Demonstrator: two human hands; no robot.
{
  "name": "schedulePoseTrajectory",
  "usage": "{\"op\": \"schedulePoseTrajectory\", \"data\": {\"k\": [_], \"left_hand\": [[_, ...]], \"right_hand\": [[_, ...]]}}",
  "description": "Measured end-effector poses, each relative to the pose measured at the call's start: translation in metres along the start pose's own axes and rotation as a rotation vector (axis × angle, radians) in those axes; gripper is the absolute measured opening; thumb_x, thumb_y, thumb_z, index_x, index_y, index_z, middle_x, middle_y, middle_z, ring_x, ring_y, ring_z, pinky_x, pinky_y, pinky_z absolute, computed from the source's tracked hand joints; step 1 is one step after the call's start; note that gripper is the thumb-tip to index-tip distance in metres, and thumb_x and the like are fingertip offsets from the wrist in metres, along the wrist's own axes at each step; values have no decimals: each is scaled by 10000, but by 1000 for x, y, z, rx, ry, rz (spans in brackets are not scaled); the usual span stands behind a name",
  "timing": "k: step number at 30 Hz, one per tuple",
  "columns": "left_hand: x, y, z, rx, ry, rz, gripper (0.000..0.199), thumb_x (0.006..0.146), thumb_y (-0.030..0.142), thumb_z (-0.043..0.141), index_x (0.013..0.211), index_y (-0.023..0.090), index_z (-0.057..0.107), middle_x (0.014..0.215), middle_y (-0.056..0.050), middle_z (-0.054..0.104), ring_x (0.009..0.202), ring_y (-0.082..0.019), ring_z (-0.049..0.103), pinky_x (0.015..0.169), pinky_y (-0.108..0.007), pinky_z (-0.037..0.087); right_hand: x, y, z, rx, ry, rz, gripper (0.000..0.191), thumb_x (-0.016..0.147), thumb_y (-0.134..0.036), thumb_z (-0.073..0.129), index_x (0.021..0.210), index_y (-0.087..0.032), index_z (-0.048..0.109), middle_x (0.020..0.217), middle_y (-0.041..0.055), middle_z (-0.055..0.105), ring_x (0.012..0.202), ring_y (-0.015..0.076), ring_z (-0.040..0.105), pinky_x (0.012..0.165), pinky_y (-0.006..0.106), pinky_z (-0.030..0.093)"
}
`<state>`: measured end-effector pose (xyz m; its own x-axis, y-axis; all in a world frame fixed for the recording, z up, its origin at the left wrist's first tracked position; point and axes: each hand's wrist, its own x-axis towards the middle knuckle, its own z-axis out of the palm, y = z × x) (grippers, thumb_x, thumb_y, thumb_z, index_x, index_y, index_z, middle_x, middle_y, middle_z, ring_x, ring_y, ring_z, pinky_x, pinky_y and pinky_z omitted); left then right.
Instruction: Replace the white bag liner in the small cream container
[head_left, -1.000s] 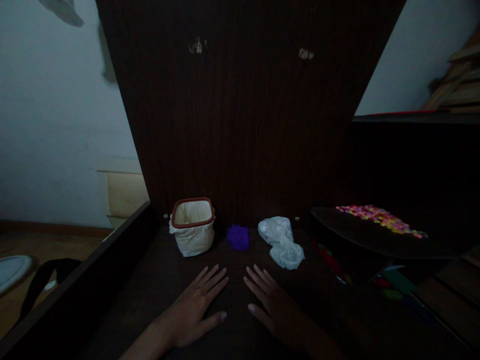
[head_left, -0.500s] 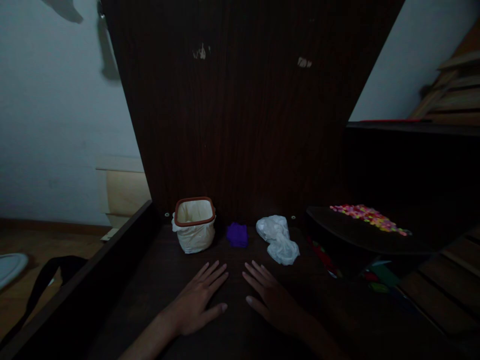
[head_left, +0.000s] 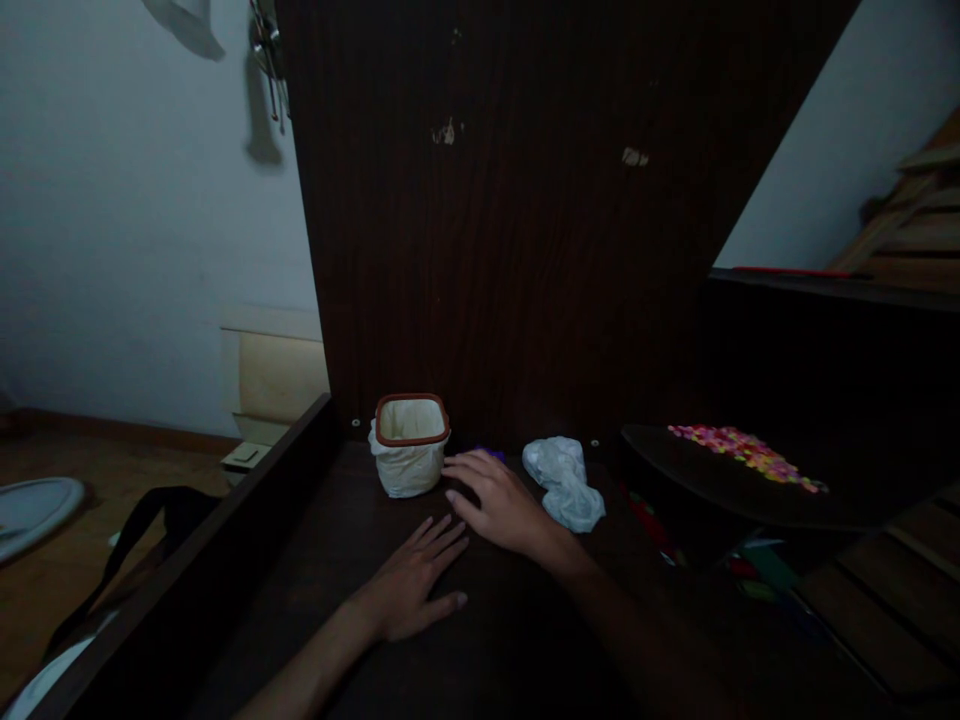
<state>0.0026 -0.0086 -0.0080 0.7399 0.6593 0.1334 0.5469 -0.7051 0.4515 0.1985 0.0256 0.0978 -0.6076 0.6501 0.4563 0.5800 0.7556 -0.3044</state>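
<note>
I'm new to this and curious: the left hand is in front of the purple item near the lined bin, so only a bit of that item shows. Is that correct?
Not quite. The head view shows the right hand, not the left hand, in front of the purple item near the lined bin; only a bit of that item shows, as you say.

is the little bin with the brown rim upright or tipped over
Upright: the bin stands on the dark surface, its brown rim at the top.
</note>
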Motion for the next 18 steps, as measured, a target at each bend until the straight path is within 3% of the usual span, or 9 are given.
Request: {"op": "schedulePoseTrajectory", "data": {"k": [6, 13, 15, 18], "left_hand": [[0, -1, 0, -11, -11, -10, 702, 974, 529, 556, 1568, 210, 360, 1623, -136, 358, 1533, -349, 259, 1244, -609, 204], [1, 0, -2, 23, -14, -16, 669, 941, 454, 625, 1522, 174, 445, 1590, -152, 421, 1513, -366, 309, 1218, -625, 268], [0, -1, -3, 64, 58, 13, 546, 938, 350, 628, 1451, 186, 536, 1514, -139, 536, 1447, -352, 442, 1180, -591, 368], [-1, -3, -10, 103, 314, 81, 365, 940, 195, 561, 1296, 199, 643, 1258, -117, 720, 1178, -271, 673, 1026, -451, 545]], "right_hand": [[52, -9, 18, -63, 127, -42, 315, 917, -193, 630, 1230, -184, 672, 1254, 99, 696, 1185, 257, 574, 1005, 426, 461], [72, -1, 42, -99, 108, -7, 184, 967, -169, 595, 1112, -151, 708, 1030, 95, 737, 1035, 250, 612, 928, 398, 444], [73, 1, 44, -100, 108, 0, 150, 958, -161, 615, 1072, -157, 712, 1015, 86, 735, 1025, 243, 611, 911, 383, 441], [73, 2, 43, -100, 108, 9, 102, 937, -146, 646, 1014, -153, 713, 996, 78, 730, 1022, 241, 607, 880, 372, 439]]}}
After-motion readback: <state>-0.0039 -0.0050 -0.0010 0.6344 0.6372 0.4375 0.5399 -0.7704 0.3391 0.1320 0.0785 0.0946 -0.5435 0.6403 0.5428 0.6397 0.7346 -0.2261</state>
